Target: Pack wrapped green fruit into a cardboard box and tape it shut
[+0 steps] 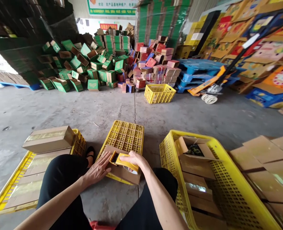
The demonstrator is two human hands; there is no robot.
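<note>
My right hand is wrapped round a yellow tape dispenser, with a roll of tape showing under the fingers. The dispenser rests on top of a brown cardboard box, which lies on an upturned yellow plastic crate between my knees. Flat on the left part of the box, fingers stretched out, lies my left hand. It touches the box beside the dispenser's front end. My hands and the dispenser cover much of the box's top.
Taped boxes sit in a yellow crate at left. A large yellow crate at right holds several boxes, one with open flaps. More boxes stand far right. Beyond are a small crate, a pallet jack and heaped cartons.
</note>
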